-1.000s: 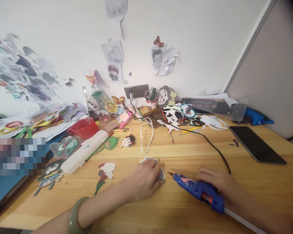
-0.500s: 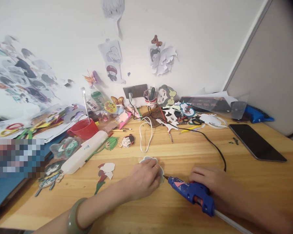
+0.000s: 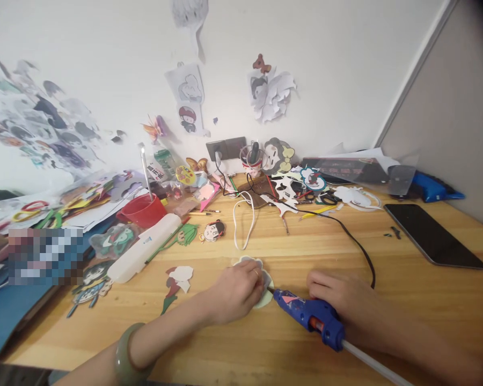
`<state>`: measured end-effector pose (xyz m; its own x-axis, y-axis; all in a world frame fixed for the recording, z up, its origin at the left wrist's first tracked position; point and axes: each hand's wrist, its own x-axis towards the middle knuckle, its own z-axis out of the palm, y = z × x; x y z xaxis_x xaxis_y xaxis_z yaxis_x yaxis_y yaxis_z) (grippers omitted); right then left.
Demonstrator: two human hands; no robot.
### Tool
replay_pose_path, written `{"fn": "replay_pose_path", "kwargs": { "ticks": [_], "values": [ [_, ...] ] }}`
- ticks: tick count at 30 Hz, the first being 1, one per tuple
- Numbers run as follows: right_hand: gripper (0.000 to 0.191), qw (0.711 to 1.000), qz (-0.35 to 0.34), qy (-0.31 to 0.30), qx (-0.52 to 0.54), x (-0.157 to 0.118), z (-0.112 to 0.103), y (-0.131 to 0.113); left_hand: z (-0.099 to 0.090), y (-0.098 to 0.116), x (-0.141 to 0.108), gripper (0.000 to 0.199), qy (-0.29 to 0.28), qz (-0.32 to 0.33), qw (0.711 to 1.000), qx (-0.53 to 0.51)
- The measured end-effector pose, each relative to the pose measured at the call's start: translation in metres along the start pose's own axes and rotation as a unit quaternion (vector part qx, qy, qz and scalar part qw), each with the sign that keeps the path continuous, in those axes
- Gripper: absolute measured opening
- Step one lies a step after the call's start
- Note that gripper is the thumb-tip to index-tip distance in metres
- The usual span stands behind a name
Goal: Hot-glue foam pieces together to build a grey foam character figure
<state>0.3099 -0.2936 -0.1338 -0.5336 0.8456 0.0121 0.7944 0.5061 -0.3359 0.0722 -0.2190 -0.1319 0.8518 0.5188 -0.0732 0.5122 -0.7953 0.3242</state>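
Observation:
My left hand is closed, its curled fingers on a paper cutout with a scalloped pale edge and a greyish middle. Much of the cutout is hidden beneath those fingers. In my right hand I grip a blue hot glue gun, its dark nozzle at the cutout's right edge, close to my left fingertips. From the gun's rear sticks out a long whitish glue stick. Red, white and green paper scraps lie left of my left hand.
A white cable loop and a black cord lie behind my hands. A dark tablet lies at right. A red mug, a white case and several paper figures stand or lie at left. Craft clutter lines the wall.
The view has shifted slightly. My right hand and the glue gun have moved a little left, the nozzle now over the cutout's edge. More of the cutout's lower pale rim shows.

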Motion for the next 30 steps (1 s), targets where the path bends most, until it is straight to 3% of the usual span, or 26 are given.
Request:
{"fn": "replay_pose_path", "kwargs": {
  "ticks": [13,22,27,30],
  "values": [
    [0.019,0.999,-0.042,0.015,-0.011,0.002,0.013,0.012,-0.002,-0.007,-0.002,0.017,0.008,0.007,0.999,-0.040],
    [0.011,0.997,0.012,-0.027,0.078,-0.002,0.002,-0.003,-0.001,-0.009,-0.001,0.015,0.015,0.011,0.998,-0.058],
    [0.015,0.999,-0.045,0.019,0.001,-0.007,0.021,0.003,-0.001,-0.011,-0.001,0.013,0.015,0.017,0.997,-0.069],
    [0.015,0.998,-0.032,0.039,-0.046,-0.006,0.028,0.003,-0.002,-0.012,-0.002,0.013,0.017,0.022,0.996,-0.083]
  ]
}}
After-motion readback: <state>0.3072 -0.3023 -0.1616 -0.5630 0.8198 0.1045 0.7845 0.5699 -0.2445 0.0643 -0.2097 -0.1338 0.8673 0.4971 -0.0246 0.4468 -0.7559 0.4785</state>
